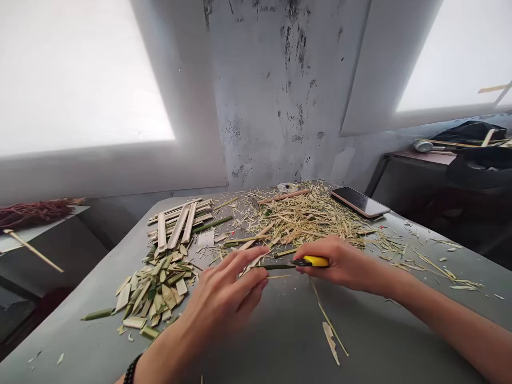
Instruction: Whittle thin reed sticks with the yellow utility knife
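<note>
My right hand (326, 261) is closed around a yellow and black utility knife (316, 261), its front end pointing left. From the knife's front a thin dark green bamboo strip (276, 266) runs across to my left hand (232, 282), whose thumb and fingers pinch its other end. The blade itself is too small to make out. Just below the right hand, a thin split strip (330, 322) and a pale flat sliver (331, 344) rest on the grey table (280, 341).
Cut bamboo pieces (160, 293) lie heaped at left, below longer split lengths (178, 226). A pile of shavings (312, 218) covers the table's back, beside a phone (360, 201) and a wooden-handled tool (284, 196). Reddish cords (36, 213) occupy a side table.
</note>
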`<state>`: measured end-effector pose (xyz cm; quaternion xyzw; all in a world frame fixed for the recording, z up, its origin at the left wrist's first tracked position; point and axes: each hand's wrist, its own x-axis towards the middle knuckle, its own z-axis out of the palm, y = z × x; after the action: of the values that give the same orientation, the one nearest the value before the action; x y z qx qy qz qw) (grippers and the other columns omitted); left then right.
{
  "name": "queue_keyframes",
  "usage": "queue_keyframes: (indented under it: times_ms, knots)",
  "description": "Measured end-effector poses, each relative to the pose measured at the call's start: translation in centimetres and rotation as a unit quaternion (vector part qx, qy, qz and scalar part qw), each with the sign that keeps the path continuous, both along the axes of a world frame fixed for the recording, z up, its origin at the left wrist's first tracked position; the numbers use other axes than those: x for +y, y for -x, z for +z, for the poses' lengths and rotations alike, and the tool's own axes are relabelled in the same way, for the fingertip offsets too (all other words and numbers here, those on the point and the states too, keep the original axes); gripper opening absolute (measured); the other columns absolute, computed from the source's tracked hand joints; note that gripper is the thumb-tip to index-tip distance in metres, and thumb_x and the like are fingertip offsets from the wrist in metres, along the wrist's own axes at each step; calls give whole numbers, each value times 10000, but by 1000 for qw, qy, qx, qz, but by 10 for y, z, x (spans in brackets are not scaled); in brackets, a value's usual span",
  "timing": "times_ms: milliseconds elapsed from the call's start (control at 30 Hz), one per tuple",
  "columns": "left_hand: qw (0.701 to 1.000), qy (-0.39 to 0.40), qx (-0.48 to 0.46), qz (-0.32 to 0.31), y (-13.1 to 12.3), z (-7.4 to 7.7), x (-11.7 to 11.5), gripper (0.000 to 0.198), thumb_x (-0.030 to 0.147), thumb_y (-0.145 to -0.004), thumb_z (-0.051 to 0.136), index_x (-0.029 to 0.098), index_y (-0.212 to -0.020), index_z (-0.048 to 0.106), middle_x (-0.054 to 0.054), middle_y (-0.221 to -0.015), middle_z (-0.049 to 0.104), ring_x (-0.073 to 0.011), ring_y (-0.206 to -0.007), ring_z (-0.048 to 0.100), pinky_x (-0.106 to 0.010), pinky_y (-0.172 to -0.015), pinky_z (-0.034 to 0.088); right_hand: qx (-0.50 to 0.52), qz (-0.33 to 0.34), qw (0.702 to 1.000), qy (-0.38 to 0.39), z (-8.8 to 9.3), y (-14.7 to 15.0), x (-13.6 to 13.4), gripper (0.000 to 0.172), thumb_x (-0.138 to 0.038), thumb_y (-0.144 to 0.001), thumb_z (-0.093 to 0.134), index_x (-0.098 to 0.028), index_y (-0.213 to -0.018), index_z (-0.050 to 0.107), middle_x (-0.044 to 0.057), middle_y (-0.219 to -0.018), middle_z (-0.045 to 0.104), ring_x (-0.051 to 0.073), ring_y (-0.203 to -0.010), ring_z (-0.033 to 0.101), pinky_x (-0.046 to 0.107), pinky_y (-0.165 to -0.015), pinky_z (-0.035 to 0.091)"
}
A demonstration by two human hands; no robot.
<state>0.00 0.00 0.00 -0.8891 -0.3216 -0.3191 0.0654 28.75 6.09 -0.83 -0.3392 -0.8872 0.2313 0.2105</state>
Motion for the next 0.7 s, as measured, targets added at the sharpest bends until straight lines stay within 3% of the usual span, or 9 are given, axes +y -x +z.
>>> queue_keyframes:
  times_ms: [100,200,367,500,567,633,700]
  knots:
    - [999,31,6,-14,0,-2,2,153,120,-962,593,222,-1054,659,-48,-1107,744,-185,-967,691,-295,-795,566,-5,9,1000,-18,-2,3,-4,229,-417,-984,593,-236,-1044,720,25,-958,750,177,-847,672,285,-769,459]
    - [998,62,0,-23,1,-5,5,145,129,-981,578,222,-1064,652,-37,-1076,745,-169,-954,682,-293,-840,542,-10,-1,1000,-22,-1,1,-1,238,-430,-985,593,-248,-1056,729,16,-940,757,178,-829,688,286,-761,475]
    - [984,146,-96,42,4,-5,9,148,212,-1019,527,206,-1006,674,-54,-1044,737,-171,-948,687,-283,-827,539,35,-109,991,-63,7,-23,12,348,-496,-994,565,-304,-1244,713,20,-1047,777,196,-858,720,291,-760,524]
    - [919,305,-229,97,7,0,11,273,379,-1021,505,193,-963,697,-57,-933,717,-160,-777,658,-260,-659,554,95,-260,947,-165,14,-42,22,397,-495,-995,561,-352,-1353,656,26,-1257,725,243,-1037,710,364,-909,540]
    - [883,364,-282,95,8,0,12,314,437,-1006,519,185,-981,705,-58,-917,713,-157,-754,645,-268,-662,571,138,-290,931,-174,15,-42,22,460,-510,-981,582,-352,-1413,600,33,-1352,675,268,-1172,663,407,-1004,510]
    - [857,397,-315,88,7,-1,13,332,469,-986,548,181,-996,713,-62,-924,713,-165,-783,647,-273,-672,583,165,-254,946,-116,14,-34,19,536,-539,-974,584,-321,-1463,545,61,-1305,699,268,-1177,660,411,-991,520]
    - [842,418,-332,78,5,-4,13,346,489,-971,568,178,-991,717,-68,-931,711,-178,-818,652,-276,-665,589,167,-178,970,-22,11,-23,12,511,-561,-980,565,-273,-1401,590,75,-1148,755,247,-1061,696,379,-907,545]
